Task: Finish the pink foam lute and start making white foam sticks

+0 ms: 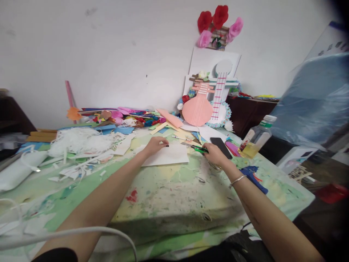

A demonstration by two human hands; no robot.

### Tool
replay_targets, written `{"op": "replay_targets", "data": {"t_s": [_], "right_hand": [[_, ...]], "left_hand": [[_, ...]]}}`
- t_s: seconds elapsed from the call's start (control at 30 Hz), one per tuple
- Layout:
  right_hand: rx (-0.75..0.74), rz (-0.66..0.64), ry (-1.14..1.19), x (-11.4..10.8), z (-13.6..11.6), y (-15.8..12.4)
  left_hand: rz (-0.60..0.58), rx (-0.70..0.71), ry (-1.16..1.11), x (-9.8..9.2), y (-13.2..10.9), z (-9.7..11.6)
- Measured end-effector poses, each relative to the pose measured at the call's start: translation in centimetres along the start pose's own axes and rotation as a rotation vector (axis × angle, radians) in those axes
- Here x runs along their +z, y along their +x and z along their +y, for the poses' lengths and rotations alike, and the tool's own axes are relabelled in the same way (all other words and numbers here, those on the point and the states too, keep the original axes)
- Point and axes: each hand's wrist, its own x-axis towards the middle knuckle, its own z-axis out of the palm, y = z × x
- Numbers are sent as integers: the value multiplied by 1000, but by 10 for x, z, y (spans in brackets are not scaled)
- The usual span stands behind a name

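Observation:
My right hand point(215, 154) is closed around a green and black utility knife point(200, 149), whose blade points left over the table. Just left of it lies a sheet of white paper point(174, 155), flat on the stained green cloth. Above the paper's upper left part is my left hand point(156, 146), its fingers bent together. A small dark spot shows at its fingertips; whether that is a held thing or a nail I cannot tell. Beside my right hand rests a black phone point(220, 147), and what looks like a tape roll point(215, 167) is partly hidden under the wrist.
A blue glue gun point(255, 179) lies right of my right forearm, near a bottle with yellow liquid point(256, 138). White paper strips point(79, 142) pile up at left. Paper instruments point(197, 109) lean on the wall behind. A white cable point(89, 230) crosses the foreground.

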Motion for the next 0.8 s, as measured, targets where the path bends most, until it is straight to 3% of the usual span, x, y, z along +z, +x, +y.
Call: {"op": "replay_targets", "data": {"t_s": [0.2,0.47,0.8], "right_hand": [[-67,11,38,-1,4,-9],[-243,-43,118,2,-2,-21],[-348,-139,174,-3,-4,-49]], "left_hand": [[-229,9,-155,-13,-6,4],[-141,-19,-234,-27,2,12],[-192,-13,-73,4,1,6]]}}
